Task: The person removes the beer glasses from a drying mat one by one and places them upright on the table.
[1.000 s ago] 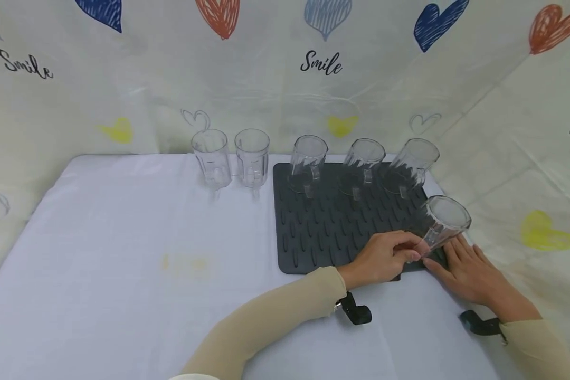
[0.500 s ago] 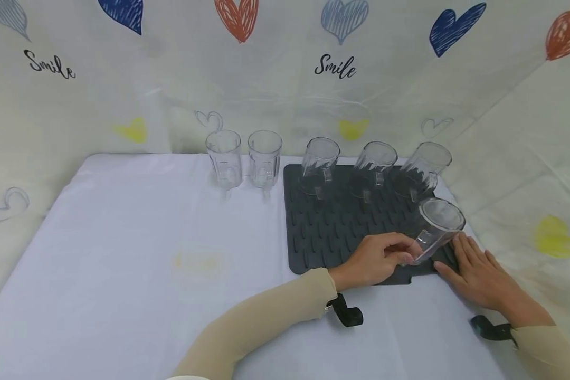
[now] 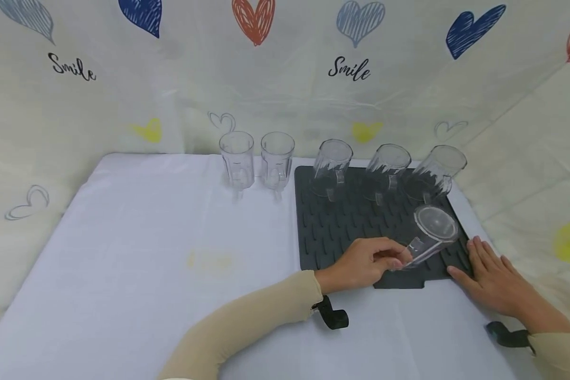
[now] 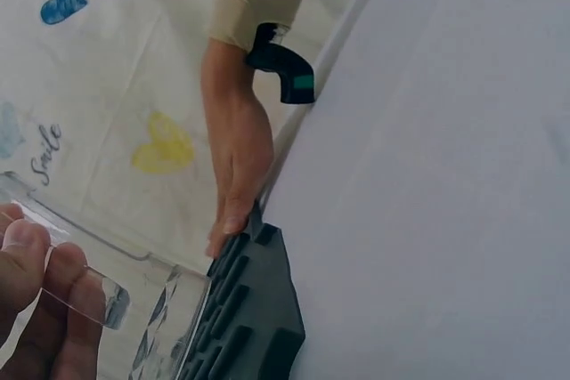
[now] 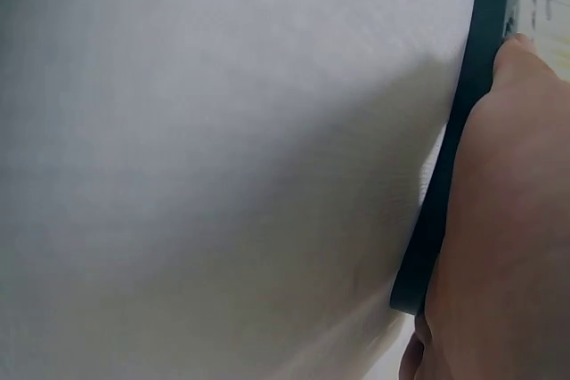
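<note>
My left hand [image 3: 368, 261] pinches the handle of a clear glass mug [image 3: 427, 240] between thumb and fingers. The mug leans to the right over the front right part of a dark grey ridged mat [image 3: 332, 232]. In the left wrist view, fingers curl round the handle of the mug [image 4: 134, 278], its faceted end close by the mat [image 4: 267, 291]. My right hand [image 3: 496, 279] lies with straight fingers along the right edge of the mat, thumb at its front corner. The right wrist view shows this hand [image 5: 512, 220] against the mat's edge [image 5: 445, 184].
Along the mat's back row stand three clear mugs, a left one [image 3: 331, 169], a middle one [image 3: 386, 171] and a right one [image 3: 434, 171]. Two more glass mugs [image 3: 237, 161] stand left of the mat on the white tablecloth [image 3: 147, 237]. A printed curtain [image 3: 285, 79] hangs behind.
The view has swung left, so everything sits further right in it. The held mug has shifted left relative to the mat and right hand and tilted further. The right hand keeps its place at the mat's edge.
</note>
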Demonstrator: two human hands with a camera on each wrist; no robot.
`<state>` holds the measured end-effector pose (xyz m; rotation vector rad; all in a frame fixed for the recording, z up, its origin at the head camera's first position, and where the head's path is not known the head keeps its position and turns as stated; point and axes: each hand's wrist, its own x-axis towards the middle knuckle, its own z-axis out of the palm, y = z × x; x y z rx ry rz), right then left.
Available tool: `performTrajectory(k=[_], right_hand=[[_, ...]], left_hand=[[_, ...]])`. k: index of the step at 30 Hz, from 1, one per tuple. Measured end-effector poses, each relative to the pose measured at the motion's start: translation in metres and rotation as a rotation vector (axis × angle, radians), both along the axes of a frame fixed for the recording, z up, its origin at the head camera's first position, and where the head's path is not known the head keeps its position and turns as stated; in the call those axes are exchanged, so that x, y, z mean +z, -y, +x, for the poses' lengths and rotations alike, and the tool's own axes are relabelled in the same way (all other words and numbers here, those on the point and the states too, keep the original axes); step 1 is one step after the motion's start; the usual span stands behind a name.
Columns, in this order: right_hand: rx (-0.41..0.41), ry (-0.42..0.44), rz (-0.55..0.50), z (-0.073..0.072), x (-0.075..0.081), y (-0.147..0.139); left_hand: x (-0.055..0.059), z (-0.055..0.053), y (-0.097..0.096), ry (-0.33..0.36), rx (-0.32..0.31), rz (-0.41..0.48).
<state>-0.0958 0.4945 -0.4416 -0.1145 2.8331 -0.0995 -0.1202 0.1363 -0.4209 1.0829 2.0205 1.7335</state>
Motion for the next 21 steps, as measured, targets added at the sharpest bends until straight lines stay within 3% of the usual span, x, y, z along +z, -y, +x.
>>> performTrajectory(k=[10,21], right_hand=[[-0.006,-0.008,-0.012,-0.001,0.001,0.000],[-0.014,-0.040,-0.044,0.001,-0.001,0.000]], left_hand=[[0.000,0.003,0.022,-0.094,0.005,-0.018],[-0.003,0.001,0.050,-0.087,0.012,0.016]])
